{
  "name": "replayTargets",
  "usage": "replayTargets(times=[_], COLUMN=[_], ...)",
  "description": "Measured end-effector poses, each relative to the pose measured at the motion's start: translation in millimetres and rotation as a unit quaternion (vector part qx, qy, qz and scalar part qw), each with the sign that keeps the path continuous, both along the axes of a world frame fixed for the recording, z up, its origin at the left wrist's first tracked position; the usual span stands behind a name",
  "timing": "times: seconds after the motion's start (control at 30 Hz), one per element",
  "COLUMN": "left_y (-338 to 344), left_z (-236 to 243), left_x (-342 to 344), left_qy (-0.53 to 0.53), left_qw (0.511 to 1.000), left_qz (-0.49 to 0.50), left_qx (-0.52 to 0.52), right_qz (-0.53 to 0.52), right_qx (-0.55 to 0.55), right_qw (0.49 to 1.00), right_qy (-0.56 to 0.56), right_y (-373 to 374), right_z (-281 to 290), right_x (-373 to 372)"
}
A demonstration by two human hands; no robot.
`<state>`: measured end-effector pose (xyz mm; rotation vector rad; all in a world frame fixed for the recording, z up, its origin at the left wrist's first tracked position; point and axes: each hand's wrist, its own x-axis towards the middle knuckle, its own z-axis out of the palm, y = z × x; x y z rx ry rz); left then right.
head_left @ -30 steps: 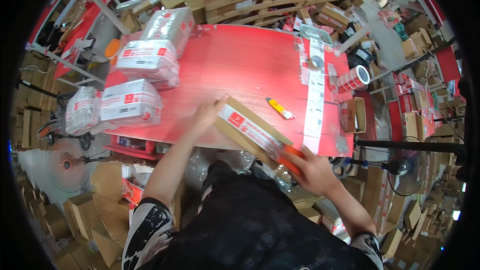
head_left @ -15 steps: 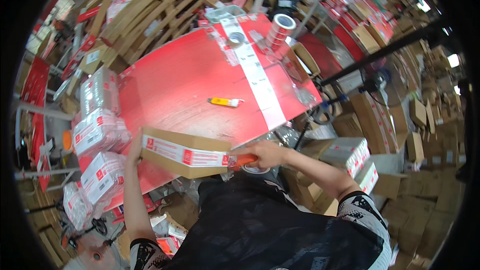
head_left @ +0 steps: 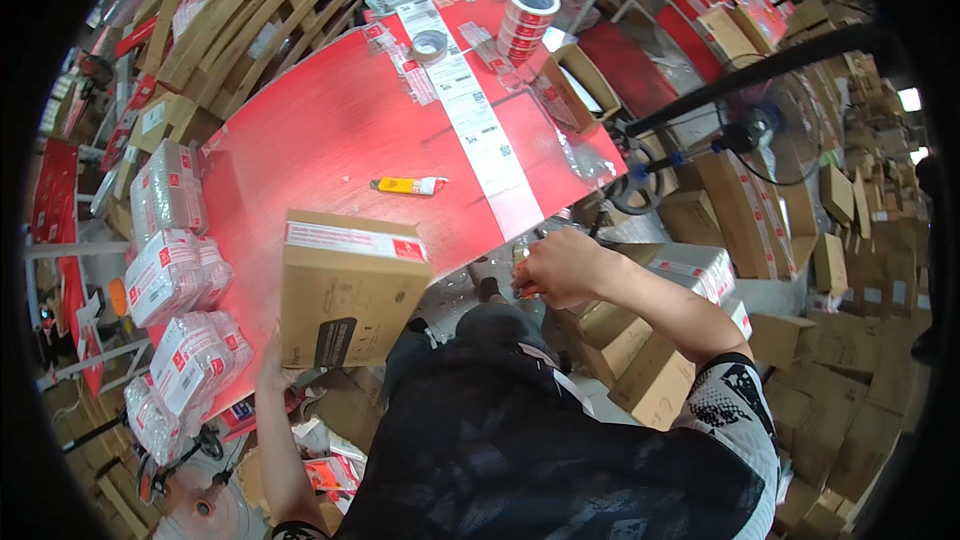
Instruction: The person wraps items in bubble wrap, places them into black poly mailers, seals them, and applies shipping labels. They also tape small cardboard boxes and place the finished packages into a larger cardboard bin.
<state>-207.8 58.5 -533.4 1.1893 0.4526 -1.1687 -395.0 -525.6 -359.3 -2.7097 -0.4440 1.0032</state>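
Note:
A brown cardboard box [head_left: 345,315] stands tilted at the near edge of the red table [head_left: 300,160], with white and red tape along its upper edge and dark print on its side. My left hand [head_left: 273,370] grips the box at its lower left corner; the fingers are partly hidden behind it. Away from the box, to its right, my right hand [head_left: 570,268] is closed around an orange-handled tape dispenser [head_left: 529,291], mostly hidden beneath the fist. A yellow utility knife [head_left: 408,185] lies on the table beyond the box.
Bubble-wrapped parcels [head_left: 165,280] line the table's left edge. A strip of white labels [head_left: 470,115] crosses its right part, with a grey tape roll [head_left: 430,46] and stacked red-and-white tape rolls [head_left: 527,25] nearby. Cardboard boxes [head_left: 640,360] and a fan [head_left: 765,125] stand at the right.
The box has turned so that its printed side faces me. My right hand has moved right and up with the tape dispenser, away from the box. My left hand has come lower.

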Motion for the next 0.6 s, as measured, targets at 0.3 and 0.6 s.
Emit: replayTargets(times=[0.3,0.6], left_y=[1,-231], left_z=[-26,-7], left_x=[-39,-113], left_qy=[-0.113,-0.402], left_qw=[0.885,0.638], left_qz=[0.021,-0.163], left_qx=[0.451,0.637], right_qz=[-0.261,-0.273], right_qx=[-0.111,0.094], right_qw=[0.881,0.870], right_qy=[-0.380,-0.401], right_y=[-122,-94], right_z=[-215,-223], right_x=[26,17])
